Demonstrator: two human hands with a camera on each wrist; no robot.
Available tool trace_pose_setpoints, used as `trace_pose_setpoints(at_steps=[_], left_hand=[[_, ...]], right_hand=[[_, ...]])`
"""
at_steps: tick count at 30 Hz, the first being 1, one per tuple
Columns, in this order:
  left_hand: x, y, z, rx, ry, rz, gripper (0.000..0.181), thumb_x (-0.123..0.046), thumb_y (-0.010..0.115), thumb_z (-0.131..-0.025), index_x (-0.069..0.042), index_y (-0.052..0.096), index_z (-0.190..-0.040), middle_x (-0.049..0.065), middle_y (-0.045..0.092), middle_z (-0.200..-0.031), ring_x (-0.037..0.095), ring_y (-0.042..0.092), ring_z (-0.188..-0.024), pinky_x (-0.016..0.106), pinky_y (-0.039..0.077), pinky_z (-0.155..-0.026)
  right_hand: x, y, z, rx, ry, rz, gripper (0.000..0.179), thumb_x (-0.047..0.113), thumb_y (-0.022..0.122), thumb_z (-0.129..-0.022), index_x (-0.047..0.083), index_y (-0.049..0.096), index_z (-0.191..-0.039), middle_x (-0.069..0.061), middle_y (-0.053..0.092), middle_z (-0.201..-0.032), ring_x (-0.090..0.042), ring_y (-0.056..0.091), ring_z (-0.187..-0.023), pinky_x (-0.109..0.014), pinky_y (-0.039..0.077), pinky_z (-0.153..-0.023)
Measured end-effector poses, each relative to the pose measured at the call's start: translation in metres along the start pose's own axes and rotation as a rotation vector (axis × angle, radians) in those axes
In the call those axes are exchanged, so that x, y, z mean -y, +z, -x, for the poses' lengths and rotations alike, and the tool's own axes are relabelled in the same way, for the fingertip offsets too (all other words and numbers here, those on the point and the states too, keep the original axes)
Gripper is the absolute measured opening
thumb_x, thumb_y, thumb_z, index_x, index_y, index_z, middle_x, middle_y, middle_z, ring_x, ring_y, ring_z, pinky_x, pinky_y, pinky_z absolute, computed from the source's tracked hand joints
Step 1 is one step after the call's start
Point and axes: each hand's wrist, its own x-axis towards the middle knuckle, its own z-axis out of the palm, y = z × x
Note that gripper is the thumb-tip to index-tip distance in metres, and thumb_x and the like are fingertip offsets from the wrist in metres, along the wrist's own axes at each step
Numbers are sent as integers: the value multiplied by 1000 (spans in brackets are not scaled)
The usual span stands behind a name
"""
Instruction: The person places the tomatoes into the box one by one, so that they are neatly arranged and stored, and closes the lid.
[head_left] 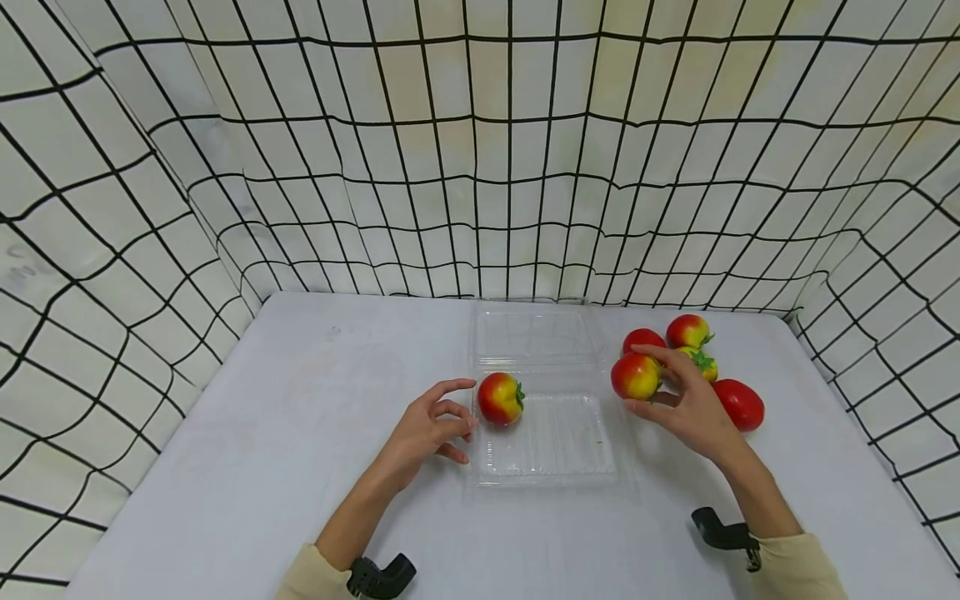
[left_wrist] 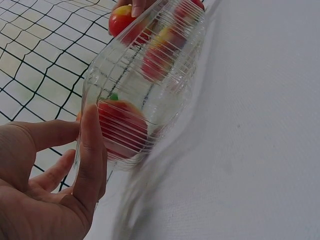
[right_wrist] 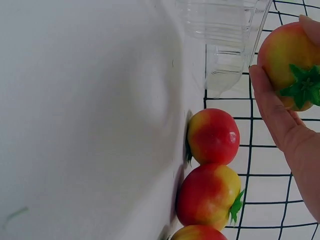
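In the head view, the right hand [head_left: 693, 410], right of the frame's centre, has its thumb and fingers curved round a red-and-yellow tomato [head_left: 636, 377] with a green calyx. That tomato is just beyond the right side of a clear plastic clamshell container [head_left: 555, 437]; the right wrist view shows it raised off the bench [head_left: 300, 417].

The left hand [head_left: 431, 427], left of centre, is partly open with its fingers loosely bent and spread at the container's left wall; whether they pinch it I cannot tell. A second red-and-yellow tomato [head_left: 498, 398] sits inside the container against that wall, its green calyx turned to the right. The lid [head_left: 536, 337] lies folded back towards the top of the frame.

At the right of the frame, behind and beside the right hand, are a red tomato [head_left: 642, 339], a red-and-yellow one with its calyx at lower right [head_left: 687, 331], a partly hidden yellowish one [head_left: 699, 364] and a glossy red one [head_left: 741, 405]. Black netting [head_left: 472, 119] covers the pale walls.
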Motion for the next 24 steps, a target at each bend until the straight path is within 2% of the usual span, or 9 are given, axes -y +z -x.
trace_pose_setpoints(at_steps=[2, 5, 12, 16, 24], left_hand=[[0, 0, 0, 0, 0, 1, 58, -9, 71, -95, -16, 51, -149, 8, 68, -99, 27, 67, -83, 34, 65, -66], [1, 0, 0, 2, 2, 2, 58, -9, 71, -95, -16, 51, -149, 8, 68, -99, 26, 67, -83, 34, 65, -66], [1, -1, 0, 10, 4, 10, 58, -10, 71, -96, -16, 50, -150, 7, 67, -98, 26, 66, -83, 34, 65, -66], [1, 0, 0, 8, 3, 14, 58, -10, 72, -95, -16, 51, -149, 6, 67, -97, 26, 66, -83, 34, 65, -66], [1, 0, 0, 4, 0, 14, 58, -11, 72, -95, -16, 51, -149, 5, 67, -96, 26, 66, -83, 34, 65, -66]], right_hand=[[1, 2, -1, -2, -15, -5, 81, 13, 86, -85, 19, 45, -155, -16, 42, -156, -44, 46, -143, -14, 55, -92], [3, 4, -3, -3, -27, -8, 80, 13, 84, -87, 20, 45, -157, -16, 41, -158, -44, 45, -144, -10, 51, -92], [10, 8, -4, -15, 0, 10, 79, 18, 82, -90, 22, 41, -157, -14, 45, -158, -38, 53, -136, -17, 54, -95], [13, 12, -4, -27, 8, 4, 75, 19, 81, -90, 19, 42, -154, -15, 50, -154, -33, 52, -136, -13, 53, -94], [15, 19, -5, -27, -19, 19, 72, 22, 82, -90, 15, 47, -152, -15, 54, -150, -32, 55, -133, -10, 50, -95]])
